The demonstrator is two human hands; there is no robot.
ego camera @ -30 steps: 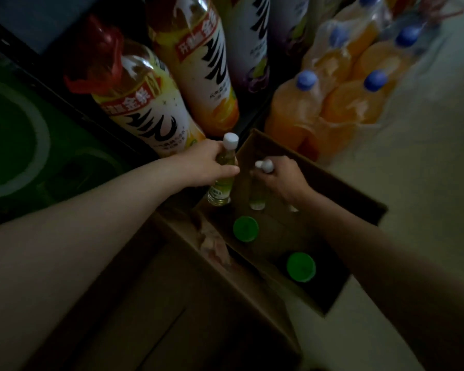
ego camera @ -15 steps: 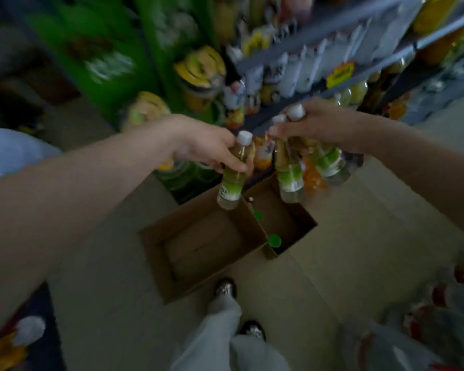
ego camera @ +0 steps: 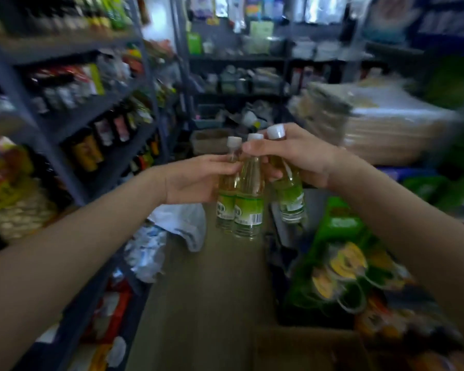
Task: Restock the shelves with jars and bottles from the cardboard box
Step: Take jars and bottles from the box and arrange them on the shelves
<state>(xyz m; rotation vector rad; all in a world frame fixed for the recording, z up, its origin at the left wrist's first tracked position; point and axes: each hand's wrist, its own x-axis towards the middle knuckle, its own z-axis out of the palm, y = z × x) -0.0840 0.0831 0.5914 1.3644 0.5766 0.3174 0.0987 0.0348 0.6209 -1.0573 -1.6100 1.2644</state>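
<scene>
My left hand (ego camera: 196, 180) grips the neck of a small white-capped bottle (ego camera: 226, 204) of pale yellow liquid with a green label. My right hand (ego camera: 300, 156) holds two more such bottles by their necks: a middle one (ego camera: 249, 210) and a right one (ego camera: 289, 199). All three hang upright, close together, in mid-air over the aisle floor. The cardboard box (ego camera: 306, 349) lies at the bottom of the view, below my right forearm. Grey metal shelves (ego camera: 110, 108) full of bottles run along the left.
Green packs of drinks (ego camera: 340, 258) crowd the floor at right. A white plastic bag (ego camera: 180, 223) and wrapped bottles lie at the left shelf's foot. Stacked goods (ego camera: 381, 124) rise at right rear, more shelves (ego camera: 239, 76) close the aisle's end. A strip of floor (ego camera: 212, 290) runs between.
Both hands lifted the bottles out of the box and up to chest height. My view swung from the box on the floor up to the aisle and shelves.
</scene>
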